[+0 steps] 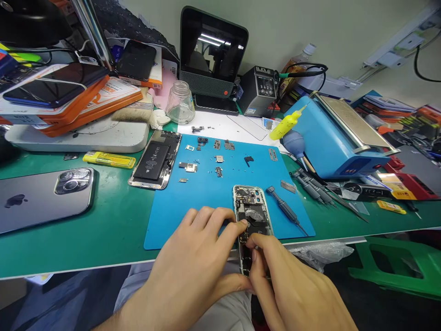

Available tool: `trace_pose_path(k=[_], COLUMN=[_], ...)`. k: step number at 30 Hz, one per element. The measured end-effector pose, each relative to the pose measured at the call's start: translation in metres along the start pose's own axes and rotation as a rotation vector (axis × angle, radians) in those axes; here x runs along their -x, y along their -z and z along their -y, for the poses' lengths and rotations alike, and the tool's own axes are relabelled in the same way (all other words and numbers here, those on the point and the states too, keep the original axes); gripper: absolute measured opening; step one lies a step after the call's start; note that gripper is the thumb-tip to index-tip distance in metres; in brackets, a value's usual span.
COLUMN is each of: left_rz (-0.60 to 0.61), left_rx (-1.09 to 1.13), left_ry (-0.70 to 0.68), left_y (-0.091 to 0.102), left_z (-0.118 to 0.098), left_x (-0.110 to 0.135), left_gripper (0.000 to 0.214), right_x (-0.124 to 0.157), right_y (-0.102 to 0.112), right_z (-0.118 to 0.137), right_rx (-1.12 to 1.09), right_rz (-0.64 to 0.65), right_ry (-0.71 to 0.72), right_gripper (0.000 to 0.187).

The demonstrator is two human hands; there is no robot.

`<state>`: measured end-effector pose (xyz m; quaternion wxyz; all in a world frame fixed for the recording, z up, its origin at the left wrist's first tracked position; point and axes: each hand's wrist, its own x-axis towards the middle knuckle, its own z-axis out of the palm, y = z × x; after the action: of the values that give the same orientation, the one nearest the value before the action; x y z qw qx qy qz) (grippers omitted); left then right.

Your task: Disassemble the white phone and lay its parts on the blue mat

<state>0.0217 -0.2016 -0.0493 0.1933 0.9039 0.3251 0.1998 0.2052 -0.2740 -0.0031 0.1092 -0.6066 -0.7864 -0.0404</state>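
Note:
An opened smartphone [248, 195] with bare circuit parts lies at the front edge of the blue mat [168, 216], its lower end sticking out past the edge. My left hand [196, 253] is closed on its left side, index finger pressing on the inside and thumb near the bottom end. With thumb and index finger pinched together, my right hand [289, 280] works at the lower inside; whatever is between those fingertips is hidden. Right of the phone lies a grey screwdriver [284, 207]. Small metal parts, among them a shield plate [188, 167], are spread farther back.
A second opened phone [155, 161] with a black battery lies left of the mat, and a grey phone [48, 195] farther left. A blue machine [327, 138], blue air blower [294, 143] and several screwdrivers [312, 186] stand or lie right. Behind are a glass jar [181, 103] and a screen [213, 46].

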Motion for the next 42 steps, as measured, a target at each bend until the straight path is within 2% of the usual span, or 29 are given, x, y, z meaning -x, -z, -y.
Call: trace_pose_path(k=[7, 12, 15, 20, 24, 30, 34, 37, 40, 42], left_rz=[0.008, -0.018, -0.04, -0.042, -0.048, -0.063, -0.071, -0.073, -0.124, -0.171], left_rx=[-0.006, 0.0, 0.0, -0.019, -0.016, 0.002, 0.043, 0.048, -0.042, -0.127], left_ry=[0.0, -0.009, -0.005, -0.011, -0.015, -0.011, 0.077, 0.085, 0.068, 0.091], left_y=[0.001, 0.0, -0.001, -0.002, -0.003, -0.007, -0.011, -0.017, -0.024, -0.032], left_z=[0.0, 0.0, 0.0, 0.0, 0.001, 0.005, 0.011, 0.018, 0.018, 0.01], left_x=[0.002, 0.002, 0.003, 0.004, 0.004, 0.008, 0.016, 0.025, 0.032, 0.032], left_gripper=[0.085, 0.087, 0.086, 0.089, 0.087, 0.079, 0.061, 0.05, 0.047, 0.053], right_x=[0.008, 0.011, 0.015, 0.025, 0.026, 0.016, 0.007, 0.005, 0.008, 0.01], right_y=[-0.003, 0.002, 0.008, 0.012, 0.004, -0.015, -0.027, -0.029, -0.027, -0.025], right_z=[-0.006, -0.009, -0.02, -0.053, -0.078, -0.097, -0.102, -0.102, -0.101, -0.102], right_rx=[-0.044, -0.103, -0.175, -0.163, -0.13, -0.124, -0.103, -0.122, -0.175, -0.233], right_rz=[0.006, 0.029, -0.006, -0.182, -0.251, -0.294, -0.268, -0.244, -0.305, -0.418], right_ry=[0.019, -0.003, -0.103, -0.412, -0.52, -0.456, -0.356, -0.313, -0.338, -0.434], right_gripper=[0.025, 0.028, 0.022, 0.017, 0.019, 0.028, 0.032, 0.026, 0.016, 0.014])
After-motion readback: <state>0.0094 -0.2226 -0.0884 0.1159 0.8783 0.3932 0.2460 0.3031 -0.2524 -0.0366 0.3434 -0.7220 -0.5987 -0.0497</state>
